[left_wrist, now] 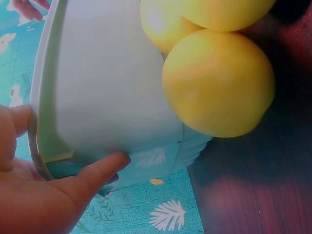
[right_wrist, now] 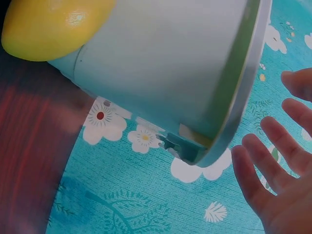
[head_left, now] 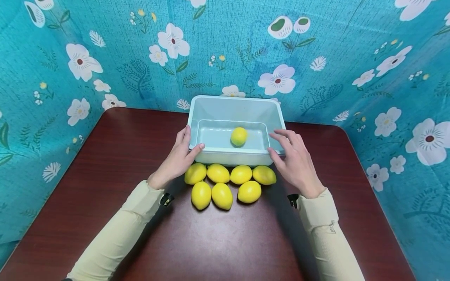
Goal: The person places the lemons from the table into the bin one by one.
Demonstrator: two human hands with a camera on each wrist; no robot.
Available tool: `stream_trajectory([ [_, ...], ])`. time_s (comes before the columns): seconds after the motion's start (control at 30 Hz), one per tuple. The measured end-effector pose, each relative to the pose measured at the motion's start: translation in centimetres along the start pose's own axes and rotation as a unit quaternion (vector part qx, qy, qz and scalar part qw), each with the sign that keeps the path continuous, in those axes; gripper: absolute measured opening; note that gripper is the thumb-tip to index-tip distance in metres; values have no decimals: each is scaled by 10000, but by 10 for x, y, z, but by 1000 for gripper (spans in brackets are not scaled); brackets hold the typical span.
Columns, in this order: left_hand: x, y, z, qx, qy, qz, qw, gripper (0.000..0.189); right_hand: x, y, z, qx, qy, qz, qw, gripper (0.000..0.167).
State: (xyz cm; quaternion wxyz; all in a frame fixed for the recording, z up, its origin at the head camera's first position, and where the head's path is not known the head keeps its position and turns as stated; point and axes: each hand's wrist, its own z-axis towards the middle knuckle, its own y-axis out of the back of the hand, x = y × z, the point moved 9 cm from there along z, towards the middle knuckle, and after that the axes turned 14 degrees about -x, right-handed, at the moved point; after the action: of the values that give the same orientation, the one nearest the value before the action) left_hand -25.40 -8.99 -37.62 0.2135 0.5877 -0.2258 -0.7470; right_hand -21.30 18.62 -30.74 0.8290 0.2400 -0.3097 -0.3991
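A pale blue plastic bin [head_left: 232,157] stands on the table, with one lemon [head_left: 239,136] lying inside on its floor. My left hand [head_left: 178,156] holds the bin's front left corner, its thumb by the front wall and its fingers along the left side. In the left wrist view the thumb [left_wrist: 100,173] lies against the bin just under the rim. At the right end, my right hand [head_left: 293,158] hovers with spread fingers; the right wrist view shows its fingers [right_wrist: 273,146] apart from the rim. Several lemons [head_left: 222,196] lie in two rows before the bin.
The bin stands on a dark reddish-brown table [head_left: 225,242], near its far edge. Behind and at both sides hangs a teal flowered cloth [head_left: 228,47]. The front row of lemons has a gap before its rightmost lemon [head_left: 249,192].
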Motion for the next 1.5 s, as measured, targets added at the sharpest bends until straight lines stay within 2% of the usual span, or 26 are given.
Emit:
stream_trajectory([
  [0.33, -1, 0, -1, 6, -88, 66, 9999, 80, 6, 19, -7, -462, -43, 167, 9988, 39],
  [0.6, 0, -1, -3, 37, -82, 25, 10000, 80, 9, 28, -20, -525, -224, 270, 9980, 37],
  [0.8, -1, -1, -5, 27, -78, 24, 10000, 80, 14, 31, -32, -443, -109, 401, 9982, 36],
  [0.97, -1, -2, -7, 22, -55, 29, 10000, 79, 20, 23, -44, -84, 16, 422, 9991, 39],
  [1.13, 0, -1, -9, 25, -29, 72, 10000, 79, 26, 7, -58, 497, 97, 347, 9981, 43],
  [1.37, 1, -2, -10, 22, -19, 53, 10000, 79, 38, -25, -80, 1514, 334, 303, 9874, 46],
  [1.5, 0, -2, -11, -7, -52, 46, 10000, 79, 44, -41, -91, 1808, 571, 282, 9815, 47],
])
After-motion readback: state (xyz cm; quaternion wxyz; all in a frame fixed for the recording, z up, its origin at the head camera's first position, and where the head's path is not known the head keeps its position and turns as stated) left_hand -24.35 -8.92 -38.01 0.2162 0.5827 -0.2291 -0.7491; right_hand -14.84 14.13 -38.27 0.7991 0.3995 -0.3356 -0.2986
